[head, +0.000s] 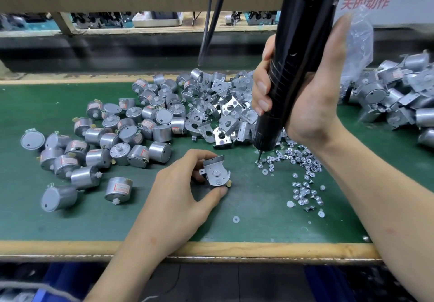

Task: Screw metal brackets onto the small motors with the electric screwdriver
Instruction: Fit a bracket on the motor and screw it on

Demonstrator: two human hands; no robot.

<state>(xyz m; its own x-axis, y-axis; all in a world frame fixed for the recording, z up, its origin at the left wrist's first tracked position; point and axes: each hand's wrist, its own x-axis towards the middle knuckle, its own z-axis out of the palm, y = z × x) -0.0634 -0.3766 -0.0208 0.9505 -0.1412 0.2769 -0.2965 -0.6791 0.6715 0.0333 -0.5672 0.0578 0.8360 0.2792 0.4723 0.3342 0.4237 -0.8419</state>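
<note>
Left hand (187,191) pinches motor with bracket (215,171) on green bench (94,226). Right hand (305,95) grips electric screwdriver (288,67), bit down in loose screws (303,172). Advice: seat one screw squarely before carrying it to the bracket hole.

bright even overhead light, soft shadows, wide-angle bending at edges

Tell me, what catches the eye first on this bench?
The big black electric screwdriver, gripped by the right hand at centre right, points down into scattered small silver screws. Below centre, the left hand holds a small silver motor capped by a grey metal bracket. At left lies a heap of loose round silver motors.
</note>
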